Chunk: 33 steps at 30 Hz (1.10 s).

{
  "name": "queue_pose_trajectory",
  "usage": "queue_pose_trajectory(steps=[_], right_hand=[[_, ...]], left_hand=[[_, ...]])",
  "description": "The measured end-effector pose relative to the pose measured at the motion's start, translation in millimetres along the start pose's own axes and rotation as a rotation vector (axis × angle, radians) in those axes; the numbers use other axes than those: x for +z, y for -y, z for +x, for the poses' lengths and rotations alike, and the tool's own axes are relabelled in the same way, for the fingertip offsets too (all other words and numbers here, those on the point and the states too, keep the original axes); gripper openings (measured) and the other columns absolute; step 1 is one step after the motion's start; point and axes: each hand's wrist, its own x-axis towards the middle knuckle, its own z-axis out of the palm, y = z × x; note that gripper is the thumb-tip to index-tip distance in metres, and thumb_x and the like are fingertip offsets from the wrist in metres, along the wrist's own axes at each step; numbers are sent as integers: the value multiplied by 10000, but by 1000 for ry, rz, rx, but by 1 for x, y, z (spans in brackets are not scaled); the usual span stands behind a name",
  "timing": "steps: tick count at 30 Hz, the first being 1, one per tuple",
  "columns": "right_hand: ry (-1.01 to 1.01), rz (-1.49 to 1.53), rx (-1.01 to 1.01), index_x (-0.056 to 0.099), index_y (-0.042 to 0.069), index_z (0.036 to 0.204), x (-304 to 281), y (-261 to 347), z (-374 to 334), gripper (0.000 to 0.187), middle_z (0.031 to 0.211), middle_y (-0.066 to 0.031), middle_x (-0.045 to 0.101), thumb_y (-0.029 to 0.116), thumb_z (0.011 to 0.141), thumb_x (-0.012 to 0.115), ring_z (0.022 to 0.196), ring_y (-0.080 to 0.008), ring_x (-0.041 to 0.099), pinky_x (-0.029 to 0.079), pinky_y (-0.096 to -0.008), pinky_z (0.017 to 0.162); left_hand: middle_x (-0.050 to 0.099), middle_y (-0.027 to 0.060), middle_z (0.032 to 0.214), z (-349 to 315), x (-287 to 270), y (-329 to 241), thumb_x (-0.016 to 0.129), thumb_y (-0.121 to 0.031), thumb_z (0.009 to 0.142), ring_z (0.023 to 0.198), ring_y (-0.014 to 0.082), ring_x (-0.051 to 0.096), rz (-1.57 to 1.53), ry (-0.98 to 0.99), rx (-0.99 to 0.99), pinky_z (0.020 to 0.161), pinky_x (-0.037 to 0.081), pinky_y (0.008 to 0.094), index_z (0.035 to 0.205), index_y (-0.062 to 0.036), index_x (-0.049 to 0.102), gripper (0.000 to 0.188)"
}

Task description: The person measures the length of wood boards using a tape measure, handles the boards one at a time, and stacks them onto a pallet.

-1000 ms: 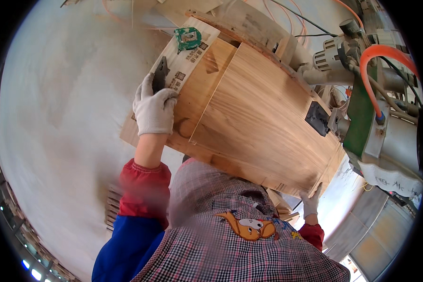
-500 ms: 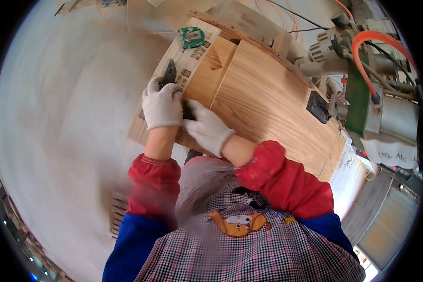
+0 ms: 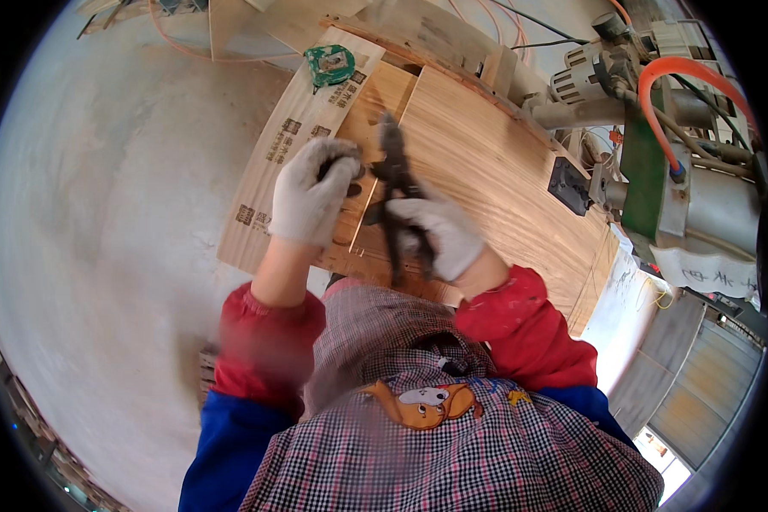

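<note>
My right hand (image 3: 442, 232), in a white work glove, is wrapped round one handle of dark pliers (image 3: 392, 158). The pliers are a little blurred, with their jaws pointing away from me above the wooden panel (image 3: 478, 162) and their handles spread. To their left is my left hand (image 3: 305, 192), also gloved, with its fingers curled closed and dark at the tips; anything inside them is hidden. Beneath the left hand lies a pale board (image 3: 264, 183) with dark printed marks. A green tape measure (image 3: 329, 65) rests on that board's far end.
A machine (image 3: 610, 94) with a thick orange hose (image 3: 700, 68) stands at the right. Its dark square pad (image 3: 569, 186) is by the panel's right edge. A wooden rail (image 3: 427, 60) runs along the panel's far side. Grey floor (image 3: 128, 196) lies to the left.
The pliers have moved right, from beside my left hand over the printed board to above the panel. My right hand has moved right with them, and the hands are farther apart.
</note>
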Motion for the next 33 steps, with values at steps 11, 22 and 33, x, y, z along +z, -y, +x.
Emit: queue_pose_trajectory(steps=[11,22,33], right_hand=[[-397,-116,-208,510,78,1184,-90,-9,-16,337,749,28,519,145,871,613,475,-47,447,364,-181,412],[-381,-60,-154,519,72,1048,-93,-3,-13,242,690,26,502,189,869,633,438,-48,441,352,-193,384],[-349,-54,-159,498,47,1182,-91,-2,-15,363,708,20,506,194,875,623,451,-44,452,358,-181,395]], left_hand=[[660,113,868,86,39,30,550,-142,834,806,287,623,803,101,490,705,493,373,918,-83,656,148],[669,125,919,93,43,31,575,-141,809,882,293,632,936,162,408,775,494,354,947,-66,679,188],[670,115,937,92,43,34,571,-141,822,904,286,627,972,167,449,790,493,356,942,-62,681,181]])
